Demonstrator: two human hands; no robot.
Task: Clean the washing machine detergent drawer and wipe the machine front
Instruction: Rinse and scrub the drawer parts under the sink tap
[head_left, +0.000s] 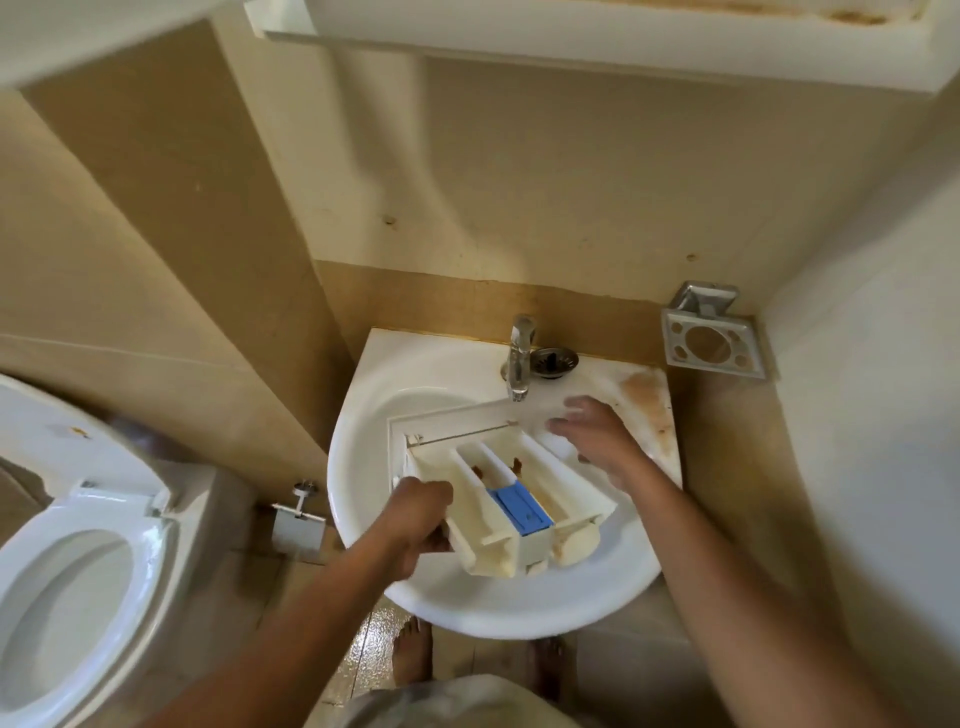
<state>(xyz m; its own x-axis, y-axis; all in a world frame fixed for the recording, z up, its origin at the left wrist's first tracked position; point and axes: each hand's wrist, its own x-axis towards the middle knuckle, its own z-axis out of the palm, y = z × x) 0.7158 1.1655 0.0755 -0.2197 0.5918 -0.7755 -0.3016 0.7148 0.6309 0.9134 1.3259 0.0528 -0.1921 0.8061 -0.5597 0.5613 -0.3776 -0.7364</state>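
The cream detergent drawer (470, 499) lies across the white sink (363, 447), its front panel toward the tap. A blue insert (522, 506) sits in its middle compartment, and brown grime spots mark the compartments beside it. My left hand (421, 512) grips the drawer's left wall near the rear end. My right hand (597, 436) hovers with fingers spread over the drawer's right front corner, just below the tap; I cannot tell whether it touches the drawer. The washing machine is out of view.
A chrome tap (519, 358) stands at the sink's back, with a metal drain strainer (555, 359) beside it. A metal holder (714, 340) hangs on the right wall. A toilet (72, 519) with raised lid stands at left. A paper holder (298, 519) is below the sink.
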